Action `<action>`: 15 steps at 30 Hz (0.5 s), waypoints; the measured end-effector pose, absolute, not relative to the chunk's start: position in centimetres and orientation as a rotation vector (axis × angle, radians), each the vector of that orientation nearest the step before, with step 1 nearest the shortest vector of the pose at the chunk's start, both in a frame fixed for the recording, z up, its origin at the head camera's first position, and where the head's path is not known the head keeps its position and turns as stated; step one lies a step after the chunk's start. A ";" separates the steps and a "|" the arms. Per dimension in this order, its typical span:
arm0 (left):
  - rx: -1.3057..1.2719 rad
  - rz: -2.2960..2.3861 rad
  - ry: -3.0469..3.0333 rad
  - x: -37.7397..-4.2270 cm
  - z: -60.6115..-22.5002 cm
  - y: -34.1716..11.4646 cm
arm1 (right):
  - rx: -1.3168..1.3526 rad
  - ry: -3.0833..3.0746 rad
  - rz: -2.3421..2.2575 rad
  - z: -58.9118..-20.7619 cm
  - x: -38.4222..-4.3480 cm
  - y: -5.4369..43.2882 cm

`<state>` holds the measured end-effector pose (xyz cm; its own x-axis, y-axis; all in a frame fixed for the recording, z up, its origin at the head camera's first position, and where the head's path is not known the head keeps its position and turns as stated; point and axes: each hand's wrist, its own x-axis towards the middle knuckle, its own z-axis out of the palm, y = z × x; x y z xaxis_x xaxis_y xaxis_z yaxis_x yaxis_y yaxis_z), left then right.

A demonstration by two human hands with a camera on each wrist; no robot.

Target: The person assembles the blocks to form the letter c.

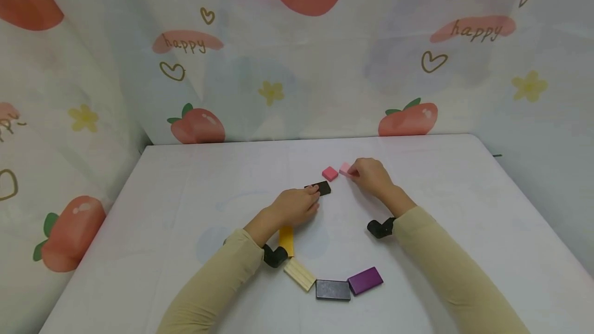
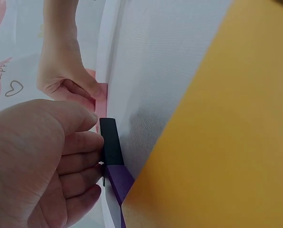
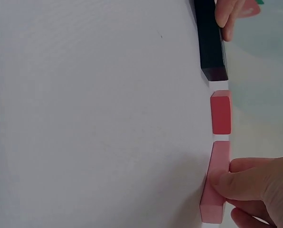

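My left hand [image 1: 295, 206] has its fingertips at a black block [image 1: 324, 187], fingers only slightly bent. In the left wrist view a purple block [image 2: 118, 179] adjoins the black one; the left hand covers that spot in the head view. With thumb and fingers my right hand [image 1: 371, 175] pinches a light pink block [image 3: 215, 183] at the far side of the table. Between the black and light pink blocks sits a small red-pink block [image 3: 221, 114], with narrow gaps on both sides. A yellow block [image 1: 286, 241] shows below the left hand.
The blocks form a curved line on the white table [image 1: 185, 179]. From the yellow block it runs through a pale wood-coloured block [image 1: 299, 274] and a dark grey block [image 1: 333, 290] to a purple block [image 1: 365, 280] nearest me. A printed cloth backdrop [image 1: 315, 76] rises behind the table.
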<state>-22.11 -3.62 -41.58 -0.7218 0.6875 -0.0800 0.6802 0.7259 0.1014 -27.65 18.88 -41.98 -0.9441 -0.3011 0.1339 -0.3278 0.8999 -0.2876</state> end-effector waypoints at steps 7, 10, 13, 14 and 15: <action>1.102 0.100 2.815 -22.1 -41.7 -3.6 | 0.530 -2.970 0.465 -42.0 -26.9 18.9; 1.101 0.105 2.815 -22.1 -41.8 -3.6 | 0.546 -2.957 0.469 -42.1 -26.7 19.0; 1.101 0.112 2.818 -22.1 -41.8 -3.6 | 0.560 -2.941 0.473 -42.2 -26.3 18.9; 1.099 0.113 2.817 -22.1 -41.8 -3.6 | 0.563 -2.937 0.475 -42.2 -26.2 18.9; 1.098 0.117 2.818 -22.1 -41.7 -3.6 | 0.565 -2.933 0.478 -42.3 -26.0 18.9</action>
<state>-22.10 -3.55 -41.74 -0.7308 0.6780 -0.0789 0.6691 0.7344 0.1136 -26.02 18.93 -42.26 -0.9236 -0.3426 0.1719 -0.3794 0.8808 -0.2833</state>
